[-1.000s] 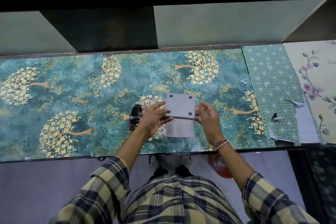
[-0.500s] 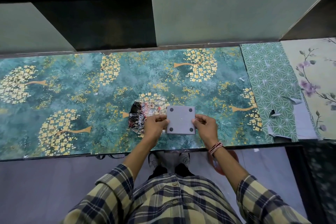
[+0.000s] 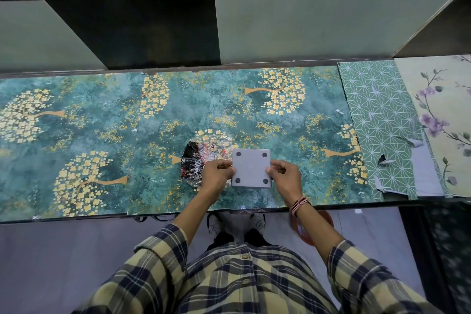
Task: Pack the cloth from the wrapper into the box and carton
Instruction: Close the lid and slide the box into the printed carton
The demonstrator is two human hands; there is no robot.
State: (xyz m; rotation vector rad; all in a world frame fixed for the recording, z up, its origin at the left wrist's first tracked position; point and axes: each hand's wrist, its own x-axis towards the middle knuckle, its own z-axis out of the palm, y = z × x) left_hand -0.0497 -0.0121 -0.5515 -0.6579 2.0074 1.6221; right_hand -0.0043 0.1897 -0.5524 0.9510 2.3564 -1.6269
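Observation:
A flat square grey box with a dark dot near each corner lies on the teal flower-patterned table, near its front edge. My left hand grips the box's left side and my right hand grips its right side. Just left of the box, partly under my left hand, lies a crinkled clear wrapper with black and red print. No cloth and no carton are visible; the box's inside is hidden.
A green geometric sheet and a pale floral sheet cover the table's right end. Behind the table rise dark and pale green panels. Below the front edge are my shoes and an orange round object on the floor.
The upper grey piece, held raised above the lower one a second ago, has come down onto it. Both hands now hold the closed box flat on the table.

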